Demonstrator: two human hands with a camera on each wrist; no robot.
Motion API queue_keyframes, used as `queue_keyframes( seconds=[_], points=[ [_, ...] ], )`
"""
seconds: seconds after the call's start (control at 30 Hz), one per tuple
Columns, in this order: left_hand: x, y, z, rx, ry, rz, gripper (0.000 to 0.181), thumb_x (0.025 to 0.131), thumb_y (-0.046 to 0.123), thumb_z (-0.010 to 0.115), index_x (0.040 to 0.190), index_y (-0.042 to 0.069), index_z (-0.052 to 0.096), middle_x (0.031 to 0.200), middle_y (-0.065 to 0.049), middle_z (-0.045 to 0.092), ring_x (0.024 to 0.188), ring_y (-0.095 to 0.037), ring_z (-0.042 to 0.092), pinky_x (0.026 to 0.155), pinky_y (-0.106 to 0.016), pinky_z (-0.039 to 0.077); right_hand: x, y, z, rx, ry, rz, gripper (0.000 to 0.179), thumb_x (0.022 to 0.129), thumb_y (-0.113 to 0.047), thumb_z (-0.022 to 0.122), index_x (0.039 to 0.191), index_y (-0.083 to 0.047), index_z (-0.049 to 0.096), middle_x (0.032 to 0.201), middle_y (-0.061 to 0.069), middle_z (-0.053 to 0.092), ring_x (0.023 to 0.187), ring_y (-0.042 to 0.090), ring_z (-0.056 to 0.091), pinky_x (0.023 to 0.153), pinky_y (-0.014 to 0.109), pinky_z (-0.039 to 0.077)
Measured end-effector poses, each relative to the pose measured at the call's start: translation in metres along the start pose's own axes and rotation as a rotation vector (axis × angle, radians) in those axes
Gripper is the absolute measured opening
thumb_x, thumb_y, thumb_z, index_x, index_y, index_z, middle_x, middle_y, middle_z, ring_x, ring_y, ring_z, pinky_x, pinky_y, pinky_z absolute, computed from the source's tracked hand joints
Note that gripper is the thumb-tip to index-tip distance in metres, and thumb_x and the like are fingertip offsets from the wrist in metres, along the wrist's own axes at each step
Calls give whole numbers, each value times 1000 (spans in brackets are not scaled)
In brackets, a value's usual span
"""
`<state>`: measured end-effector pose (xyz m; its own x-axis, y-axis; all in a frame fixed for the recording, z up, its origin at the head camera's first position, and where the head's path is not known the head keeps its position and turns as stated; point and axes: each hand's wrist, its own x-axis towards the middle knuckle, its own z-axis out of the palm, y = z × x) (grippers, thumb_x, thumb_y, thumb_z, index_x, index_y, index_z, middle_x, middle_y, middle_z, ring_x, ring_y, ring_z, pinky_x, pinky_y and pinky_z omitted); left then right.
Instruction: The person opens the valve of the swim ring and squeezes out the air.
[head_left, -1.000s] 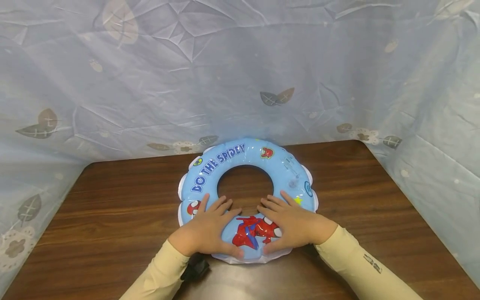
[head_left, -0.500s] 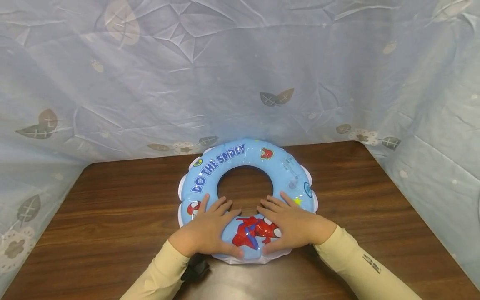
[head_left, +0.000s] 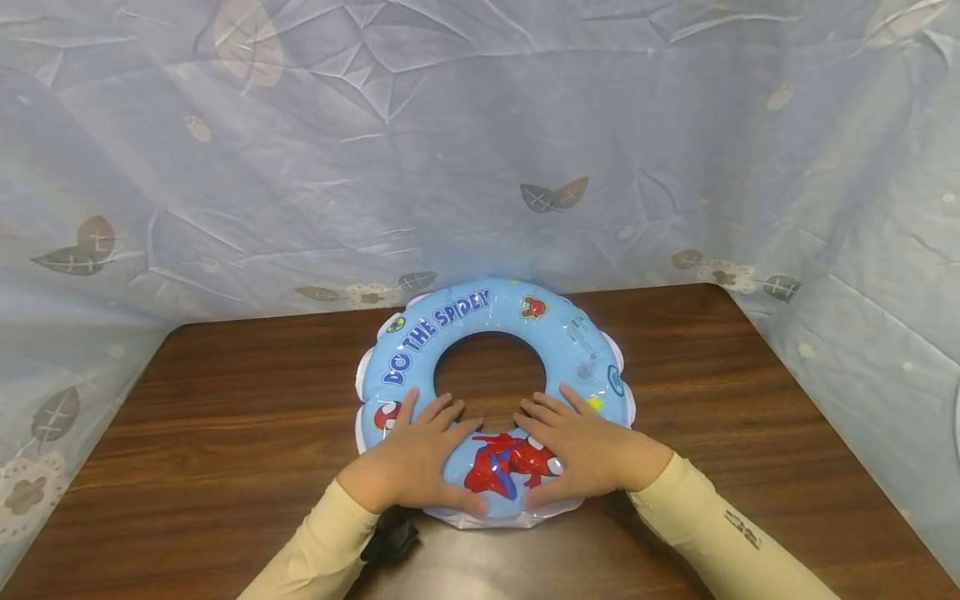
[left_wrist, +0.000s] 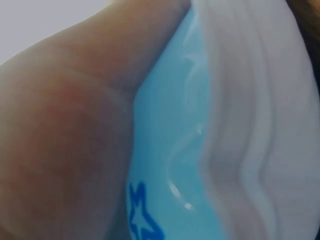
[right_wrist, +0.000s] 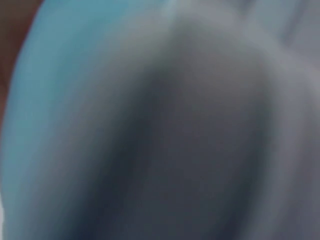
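A light blue inflatable swim ring (head_left: 517, 312) with a white scalloped edge lies flat on the brown wooden table (head_left: 247, 433). It bears the words "DO THE SPIDEY" and red and blue cartoon figures. My left hand (head_left: 416, 458) rests on its near left part, fingers spread straight and thumb pointing inward. On the near right part rests my right hand (head_left: 588, 446), spread the same way, with a printed figure showing between the two thumbs. In the left wrist view the palm lies against the blue swim ring (left_wrist: 170, 125). The right wrist view is blurred, showing blue and greyish-white vinyl (right_wrist: 40, 110).
A pale blue-grey curtain (head_left: 450, 150) printed with leaves hangs behind the table and along both sides. The ring's far side reaches close to the table's back edge. A black strap (head_left: 390, 535) shows under the left wrist.
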<state>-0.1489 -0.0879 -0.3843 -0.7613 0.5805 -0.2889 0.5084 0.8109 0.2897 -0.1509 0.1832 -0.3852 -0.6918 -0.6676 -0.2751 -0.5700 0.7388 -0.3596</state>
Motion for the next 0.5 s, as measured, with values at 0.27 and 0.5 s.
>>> queue_keyframes(
  seconds=[0.27, 0.5],
  points=[
    [0, 1, 2, -3, 0, -7, 105, 75, 83, 67, 157, 21, 47, 165, -12, 37, 157, -36, 20, 122, -68, -3, 1, 1, 2, -3, -3, -1, 104, 83, -72, 67, 159, -8, 39, 168, 14, 31, 158, 37, 17, 126, 60, 0],
    [1, 0, 4, 23, 14, 1, 105, 75, 84, 66, 156, 20, 47, 165, -12, 37, 157, -36, 20, 122, -68, -3, 1, 0, 3, -14, -2, 2, 104, 83, -72, 67, 159, -8, 39, 168, 14, 31, 158, 37, 17, 126, 59, 0]
  ],
)
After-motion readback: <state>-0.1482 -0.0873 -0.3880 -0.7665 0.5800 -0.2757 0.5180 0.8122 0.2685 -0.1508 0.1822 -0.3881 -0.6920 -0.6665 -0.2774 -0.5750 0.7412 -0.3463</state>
